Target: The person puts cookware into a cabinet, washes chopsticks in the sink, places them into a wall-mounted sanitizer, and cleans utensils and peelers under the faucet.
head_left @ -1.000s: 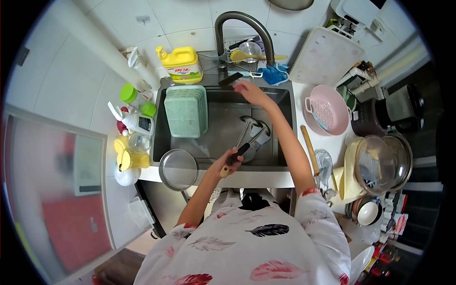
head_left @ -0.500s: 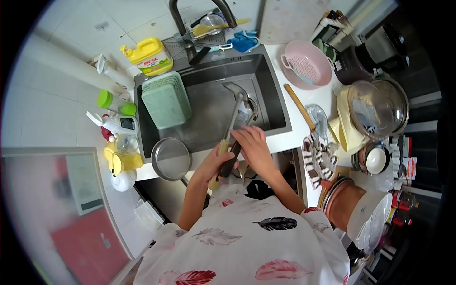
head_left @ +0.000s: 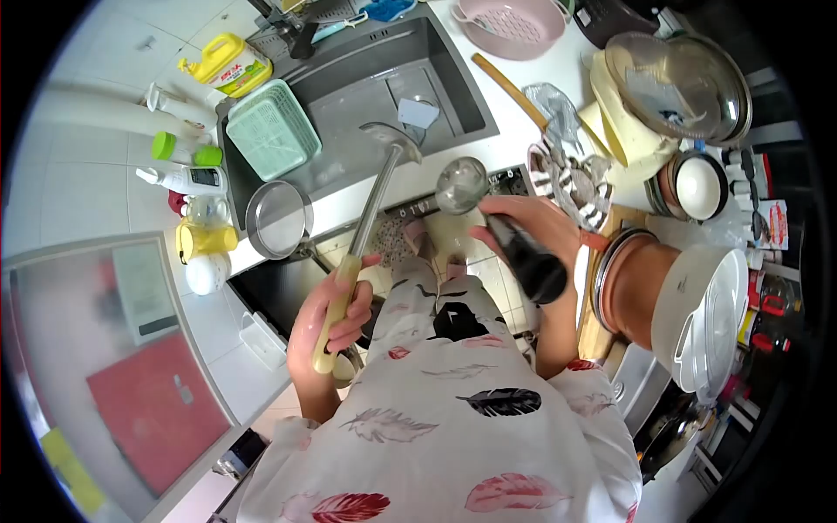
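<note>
My left hand (head_left: 336,309) is closed around the cream handle of a long metal spatula (head_left: 370,205), whose curved head points up toward the front edge of the sink. In my right hand (head_left: 540,228) is a ladle (head_left: 462,185) with a thick black handle. Its round, shiny metal bowl hangs between the counter edge and my body, apart from the spatula. The grey sink (head_left: 349,109) lies beyond both utensils. Inside it, a pale flat piece (head_left: 418,113) sits by the drain, and a green basket (head_left: 275,131) stands at the left.
A round metal strainer (head_left: 277,222) rests at the sink's front left corner. On the right counter are a pink colander (head_left: 514,30), a wooden stick (head_left: 510,91), a striped cloth (head_left: 567,183) and stacked pots (head_left: 641,288). Bottles, including a yellow detergent jug (head_left: 227,68), line the left.
The two utensils, held close together over the sink edge before, are now apart. My left hand moved left and back, my right hand right. The view has shifted down and right.
</note>
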{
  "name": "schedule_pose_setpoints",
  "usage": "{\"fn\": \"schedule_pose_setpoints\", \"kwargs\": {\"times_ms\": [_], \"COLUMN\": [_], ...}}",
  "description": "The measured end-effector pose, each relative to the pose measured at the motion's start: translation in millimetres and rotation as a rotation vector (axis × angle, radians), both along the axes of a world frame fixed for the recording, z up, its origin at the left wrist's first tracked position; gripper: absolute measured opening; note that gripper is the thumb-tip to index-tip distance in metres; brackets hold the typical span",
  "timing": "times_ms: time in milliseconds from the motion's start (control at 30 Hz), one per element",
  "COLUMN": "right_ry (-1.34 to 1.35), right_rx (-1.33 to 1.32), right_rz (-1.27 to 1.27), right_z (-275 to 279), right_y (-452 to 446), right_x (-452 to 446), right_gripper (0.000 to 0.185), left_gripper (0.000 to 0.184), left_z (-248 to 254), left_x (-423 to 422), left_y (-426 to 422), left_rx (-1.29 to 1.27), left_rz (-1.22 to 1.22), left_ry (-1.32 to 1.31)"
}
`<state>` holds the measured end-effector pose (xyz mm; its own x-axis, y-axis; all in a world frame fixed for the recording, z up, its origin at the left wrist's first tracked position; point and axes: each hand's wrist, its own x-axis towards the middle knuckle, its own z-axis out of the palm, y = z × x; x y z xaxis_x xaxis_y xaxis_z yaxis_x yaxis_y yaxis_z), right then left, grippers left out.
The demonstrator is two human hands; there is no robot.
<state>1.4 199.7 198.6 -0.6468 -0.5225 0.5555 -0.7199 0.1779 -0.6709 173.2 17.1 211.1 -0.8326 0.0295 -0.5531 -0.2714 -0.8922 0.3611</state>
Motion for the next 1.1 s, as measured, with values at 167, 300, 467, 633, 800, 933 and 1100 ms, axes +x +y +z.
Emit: {"fn": "schedule_pose_setpoints", "kwargs": {"times_ms": [167, 300, 467, 633, 800, 933, 1100], "right_ry": [-0.284, -0.451, -0.605, -0.782, -0.853, -0.856, -0.89], "right_rx": [0.008, 0.168, 0.276, 0.327, 0.488, 0.555, 0.567], "right_rz": [-0.135, -0.264, -0.372, -0.383, -0.45, -0.493, -0.502], "right_z": [-47, -107, -221, -316, -380, -415, -437], "right_y": [45, 62, 62, 34, 3, -10, -20], "right_x": [21, 34, 48, 46, 24, 11, 1], "right_gripper": [0.023, 0.016, 0.025, 0.033, 0.039, 0.041, 0.042], "left_gripper": [0.049, 0.048, 0.045, 0.028, 0.015, 0.018, 0.013], "left_z": [7, 8, -34, -115, -199, -236, -255], "left_x": [31, 47, 37, 15, 8, 11, 7], "left_y": [17, 19, 8, 17, 37, 42, 52], "left_rx": [-0.328, -0.559, -0.633, -0.638, -0.663, -0.573, -0.485], "left_rz": [-0.16, -0.372, -0.615, -0.748, -0.728, -0.758, -0.778], "left_ry": [-0.176, -0.285, -0.309, -0.407, -0.484, -0.568, -0.597]}}
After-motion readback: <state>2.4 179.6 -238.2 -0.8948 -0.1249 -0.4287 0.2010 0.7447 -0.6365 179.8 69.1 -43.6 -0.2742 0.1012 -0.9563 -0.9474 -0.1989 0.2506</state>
